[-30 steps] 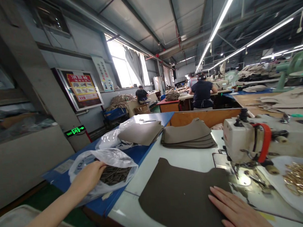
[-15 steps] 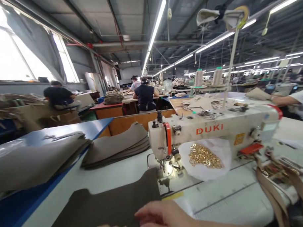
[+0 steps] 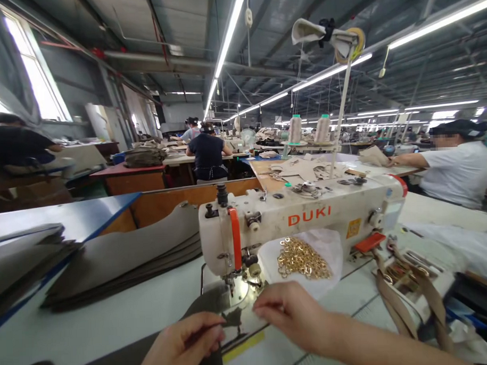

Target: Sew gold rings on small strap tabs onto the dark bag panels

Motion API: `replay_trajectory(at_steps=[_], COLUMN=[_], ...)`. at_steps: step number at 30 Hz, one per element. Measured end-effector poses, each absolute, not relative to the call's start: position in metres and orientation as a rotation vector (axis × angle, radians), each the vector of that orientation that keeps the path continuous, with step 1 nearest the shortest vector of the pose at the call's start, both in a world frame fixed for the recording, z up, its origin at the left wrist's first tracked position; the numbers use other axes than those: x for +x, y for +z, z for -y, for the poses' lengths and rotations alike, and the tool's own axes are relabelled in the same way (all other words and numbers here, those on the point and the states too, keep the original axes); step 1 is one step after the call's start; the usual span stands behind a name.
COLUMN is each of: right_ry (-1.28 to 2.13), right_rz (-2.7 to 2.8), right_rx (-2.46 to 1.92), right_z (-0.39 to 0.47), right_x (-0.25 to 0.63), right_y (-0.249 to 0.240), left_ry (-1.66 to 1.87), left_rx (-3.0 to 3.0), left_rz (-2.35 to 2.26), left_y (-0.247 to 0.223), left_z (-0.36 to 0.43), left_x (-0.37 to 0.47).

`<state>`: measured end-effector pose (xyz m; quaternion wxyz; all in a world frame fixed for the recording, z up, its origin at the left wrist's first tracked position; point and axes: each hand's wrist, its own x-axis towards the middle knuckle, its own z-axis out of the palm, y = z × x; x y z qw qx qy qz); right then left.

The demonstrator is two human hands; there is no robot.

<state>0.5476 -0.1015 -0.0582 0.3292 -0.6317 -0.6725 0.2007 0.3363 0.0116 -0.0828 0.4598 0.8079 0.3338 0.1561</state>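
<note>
My left hand [image 3: 187, 341] is pinched at the right edge of a dark grey fabric piece [image 3: 125, 354], near the needle plate. To its right my right hand [image 3: 290, 316] is raised over the machine bed, with thumb and fingers pinched together; what is between them is too small to make out. Both hands are in front of the white DUKI sewing machine [image 3: 304, 212]. The fabric's far end reaches the presser foot [image 3: 231, 289]. Gold metal rings [image 3: 304, 259] lie on a white sheet [image 3: 333, 243] behind my right hand.
Grey cut pieces [image 3: 130, 255] are stacked left of the machine, and more [image 3: 26, 259] lie on the blue-edged table. Tan straps [image 3: 395, 305] hang at the right beside a parts tray [image 3: 414, 275]. A person in white [image 3: 454, 164] works at the back right.
Both hands have risen toward the needle area and are now fully in sight, apart from each other. The view has turned right, so the machine appears further left.
</note>
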Motion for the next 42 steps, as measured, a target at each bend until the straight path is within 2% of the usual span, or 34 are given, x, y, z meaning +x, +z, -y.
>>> replay_trajectory(at_steps=[1,4,12,16,22,28,42], right_ry=[0.26,0.078,0.173,0.306,0.74,1.297,1.305], right_rz=[1.829,1.819,1.861,1.703,1.391,0.717,0.73], right_rx=[-1.813,-1.978,-2.039,-1.936,-1.723,-1.148,-1.048], right_z=[0.098,0.084,0.059,0.066,0.09,0.099,0.08], right_x=[0.563,0.605,0.621,0.617,0.587,0.533,0.505], right_y=[-0.054,-0.047,-0.055,-0.053,-0.053,-0.054,-0.075], left_ry=[0.408,0.456,0.495,0.501,0.562,0.601,0.696], left_rx=[1.96,1.951,1.998,1.982,1.838,1.642,1.589], left_rz=[-0.855,-0.889,-0.833,-0.819,-0.814,-0.867,-0.881], left_y=[-0.088,-0.099,-0.095,-0.094,-0.093,-0.082,-0.078], left_z=[-0.018,-0.031,-0.027,-0.027,-0.018,0.001,0.001], left_x=[0.337,0.338,0.338,0.337,0.339,0.342,0.339])
